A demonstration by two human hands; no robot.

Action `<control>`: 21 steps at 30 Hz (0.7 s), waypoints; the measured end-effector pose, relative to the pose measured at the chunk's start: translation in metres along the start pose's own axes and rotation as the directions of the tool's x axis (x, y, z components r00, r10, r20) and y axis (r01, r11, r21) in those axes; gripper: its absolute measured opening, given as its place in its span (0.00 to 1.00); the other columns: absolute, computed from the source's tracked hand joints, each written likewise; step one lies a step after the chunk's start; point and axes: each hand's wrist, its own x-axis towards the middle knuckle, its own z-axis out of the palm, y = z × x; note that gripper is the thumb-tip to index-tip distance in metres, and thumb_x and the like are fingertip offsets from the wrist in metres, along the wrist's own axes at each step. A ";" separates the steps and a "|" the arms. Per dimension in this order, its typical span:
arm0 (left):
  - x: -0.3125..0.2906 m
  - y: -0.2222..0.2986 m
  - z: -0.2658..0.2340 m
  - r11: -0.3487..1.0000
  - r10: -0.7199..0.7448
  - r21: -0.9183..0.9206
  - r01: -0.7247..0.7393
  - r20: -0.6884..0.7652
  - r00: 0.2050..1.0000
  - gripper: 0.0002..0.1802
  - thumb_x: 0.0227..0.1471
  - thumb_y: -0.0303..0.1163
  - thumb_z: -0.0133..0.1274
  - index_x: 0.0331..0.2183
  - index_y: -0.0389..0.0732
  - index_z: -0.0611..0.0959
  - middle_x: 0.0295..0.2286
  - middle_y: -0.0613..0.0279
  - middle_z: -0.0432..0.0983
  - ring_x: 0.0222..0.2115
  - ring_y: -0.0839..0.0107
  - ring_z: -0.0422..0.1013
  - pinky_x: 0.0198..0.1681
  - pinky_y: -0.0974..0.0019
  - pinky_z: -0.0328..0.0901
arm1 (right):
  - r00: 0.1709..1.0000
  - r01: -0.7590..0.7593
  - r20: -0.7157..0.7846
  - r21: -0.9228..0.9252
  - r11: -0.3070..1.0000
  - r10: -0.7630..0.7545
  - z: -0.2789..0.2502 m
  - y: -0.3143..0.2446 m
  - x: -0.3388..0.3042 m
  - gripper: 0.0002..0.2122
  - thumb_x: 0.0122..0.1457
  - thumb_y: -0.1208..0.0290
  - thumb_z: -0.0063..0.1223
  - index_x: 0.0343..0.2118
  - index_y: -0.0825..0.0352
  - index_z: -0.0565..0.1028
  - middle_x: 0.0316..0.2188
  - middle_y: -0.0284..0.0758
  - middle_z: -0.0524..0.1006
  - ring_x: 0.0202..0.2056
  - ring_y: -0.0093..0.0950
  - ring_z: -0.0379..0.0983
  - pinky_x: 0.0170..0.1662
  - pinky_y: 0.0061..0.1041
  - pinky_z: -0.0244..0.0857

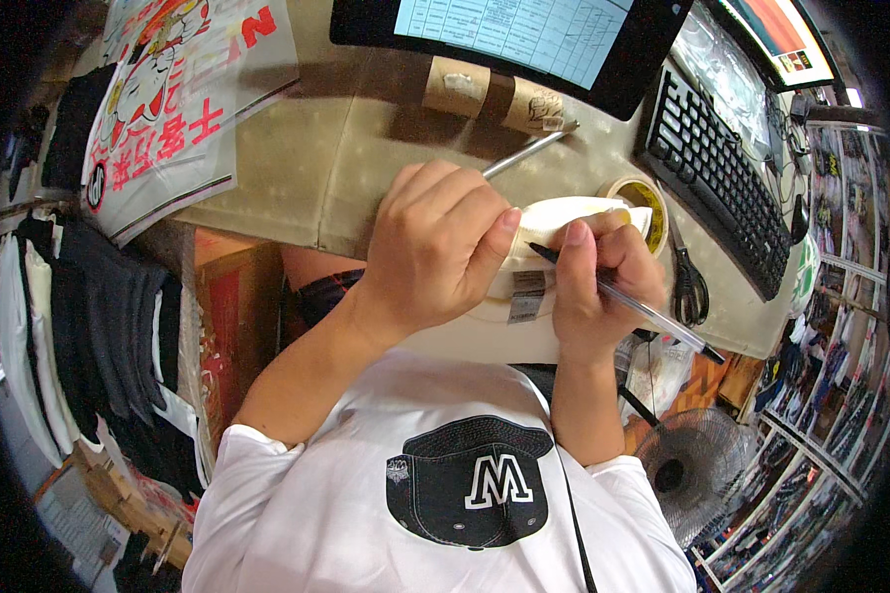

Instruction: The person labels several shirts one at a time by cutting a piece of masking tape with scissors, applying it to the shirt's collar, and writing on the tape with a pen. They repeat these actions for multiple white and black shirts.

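Note:
My left hand (440,242) is closed, its thumb pressed to the edge of a cream-white soft piece (559,211), perhaps part of a cap. A grey printed label (526,296) hangs from the piece. My right hand (608,277) grips a clear-barrelled pen (658,318). Its black tip points at the cream piece, close to my left thumb; whether it touches cannot be told. The curled right fingers also lie against the cream piece. Behind my left hand, a thin metal rod (529,150) lies slanted on the table.
A tape roll (657,232) and black scissors (690,287) lie right of my right hand. Beyond are two brown cardboard pieces (457,87), a screen (514,40) and a keyboard (727,188). A printed plastic bag (183,128) covers the far left. A fan (687,469) stands lower right.

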 end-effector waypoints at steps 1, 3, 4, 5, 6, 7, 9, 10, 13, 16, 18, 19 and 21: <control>0.000 0.000 0.000 1.000 0.002 0.002 -0.002 0.002 1.000 0.10 0.52 0.32 0.52 0.22 0.39 0.76 0.22 0.58 0.71 0.26 0.57 0.68 0.32 0.57 0.60 | 1.000 0.000 0.012 -0.020 1.000 0.001 0.000 -0.001 0.000 0.16 0.49 0.83 0.59 0.15 0.66 0.62 0.13 0.35 0.71 0.13 0.22 0.62 0.18 0.20 0.54; 0.000 -0.001 0.000 1.000 0.009 0.001 -0.009 0.002 1.000 0.10 0.51 0.32 0.52 0.22 0.39 0.76 0.22 0.58 0.71 0.26 0.58 0.67 0.32 0.58 0.60 | 0.999 0.031 0.021 -0.044 0.999 -0.030 0.000 0.000 0.000 0.16 0.49 0.83 0.59 0.15 0.66 0.62 0.14 0.35 0.71 0.13 0.23 0.62 0.18 0.21 0.54; 0.000 -0.002 0.000 1.000 0.014 -0.001 -0.014 0.003 1.000 0.10 0.51 0.32 0.52 0.22 0.39 0.76 0.22 0.58 0.71 0.26 0.58 0.67 0.32 0.58 0.60 | 0.998 0.061 0.017 -0.049 0.997 -0.060 0.002 0.003 0.001 0.16 0.49 0.83 0.59 0.15 0.66 0.62 0.14 0.35 0.71 0.13 0.23 0.62 0.18 0.21 0.54; 0.000 -0.002 0.001 1.000 0.013 0.000 -0.013 0.002 1.000 0.10 0.51 0.32 0.53 0.22 0.39 0.76 0.22 0.58 0.71 0.26 0.58 0.67 0.32 0.58 0.60 | 0.996 0.094 0.014 -0.054 0.994 -0.093 0.003 0.004 0.002 0.16 0.49 0.83 0.58 0.15 0.66 0.62 0.14 0.35 0.71 0.13 0.23 0.62 0.18 0.21 0.54; 0.000 -0.002 0.001 1.000 0.012 0.001 -0.012 0.001 1.000 0.10 0.51 0.32 0.53 0.22 0.39 0.75 0.22 0.58 0.70 0.26 0.58 0.67 0.32 0.58 0.60 | 0.997 0.075 0.024 -0.063 0.995 -0.074 0.002 0.003 0.002 0.16 0.49 0.83 0.58 0.15 0.66 0.62 0.14 0.35 0.71 0.13 0.23 0.62 0.18 0.21 0.54; -0.001 -0.002 0.001 1.000 0.011 0.002 -0.011 0.000 1.000 0.10 0.51 0.32 0.53 0.22 0.39 0.75 0.22 0.58 0.70 0.26 0.58 0.67 0.32 0.58 0.60 | 0.998 0.056 0.034 -0.072 0.996 -0.054 0.001 0.001 0.002 0.16 0.49 0.83 0.58 0.15 0.66 0.61 0.14 0.35 0.71 0.13 0.23 0.62 0.18 0.21 0.54; 0.000 -0.001 0.001 1.000 0.012 0.001 -0.012 -0.001 1.000 0.10 0.51 0.32 0.53 0.22 0.39 0.75 0.22 0.58 0.70 0.26 0.58 0.67 0.32 0.58 0.60 | 0.998 0.035 0.045 -0.082 0.996 -0.032 0.000 0.000 0.001 0.15 0.49 0.83 0.58 0.14 0.66 0.61 0.14 0.35 0.71 0.13 0.23 0.61 0.18 0.21 0.54; 0.000 -0.001 0.000 1.000 0.012 0.000 -0.012 -0.002 1.000 0.10 0.51 0.32 0.53 0.22 0.39 0.75 0.22 0.58 0.70 0.26 0.58 0.67 0.32 0.58 0.60 | 0.998 0.032 0.048 -0.084 0.996 -0.028 -0.001 0.001 0.001 0.15 0.49 0.83 0.58 0.14 0.66 0.61 0.14 0.35 0.71 0.13 0.24 0.61 0.18 0.22 0.54; 0.001 -0.002 0.000 1.000 0.008 0.004 -0.008 0.011 1.000 0.10 0.51 0.32 0.53 0.22 0.39 0.75 0.22 0.58 0.70 0.26 0.58 0.67 0.32 0.58 0.60 | 0.999 -0.022 0.024 -0.101 0.995 0.024 -0.001 0.000 0.001 0.15 0.50 0.83 0.58 0.14 0.67 0.62 0.13 0.35 0.69 0.13 0.24 0.61 0.18 0.22 0.54; 0.000 -0.001 0.001 1.000 0.008 -0.012 -0.008 -0.006 1.000 0.09 0.51 0.32 0.53 0.22 0.40 0.76 0.22 0.59 0.71 0.26 0.58 0.67 0.32 0.58 0.60 | 1.000 -0.009 0.010 -0.079 0.997 0.010 0.001 0.002 0.000 0.15 0.50 0.82 0.57 0.14 0.67 0.63 0.12 0.34 0.68 0.13 0.24 0.60 0.18 0.22 0.54; 0.000 -0.001 0.001 1.000 0.007 -0.015 -0.007 -0.005 1.000 0.09 0.51 0.31 0.53 0.21 0.40 0.75 0.22 0.59 0.70 0.25 0.58 0.67 0.32 0.58 0.60 | 1.000 0.004 0.016 -0.076 0.997 -0.003 0.000 0.003 0.001 0.14 0.51 0.82 0.57 0.15 0.67 0.64 0.12 0.34 0.67 0.13 0.23 0.60 0.18 0.22 0.54; 0.000 -0.001 0.002 1.000 0.006 -0.016 -0.006 -0.005 1.000 0.09 0.51 0.31 0.53 0.21 0.40 0.75 0.21 0.59 0.70 0.25 0.58 0.67 0.32 0.58 0.60 | 1.000 0.001 0.023 -0.086 0.996 0.001 -0.001 0.001 0.002 0.14 0.51 0.82 0.57 0.15 0.67 0.64 0.12 0.34 0.67 0.13 0.23 0.60 0.18 0.22 0.54; 0.000 -0.001 0.002 1.000 0.012 -0.015 -0.012 -0.011 1.000 0.09 0.51 0.31 0.53 0.21 0.40 0.75 0.21 0.59 0.70 0.25 0.58 0.67 0.32 0.58 0.60 | 1.000 -0.021 0.008 -0.060 0.998 0.022 0.000 0.001 0.002 0.14 0.51 0.81 0.57 0.15 0.68 0.64 0.12 0.34 0.67 0.13 0.23 0.60 0.18 0.22 0.54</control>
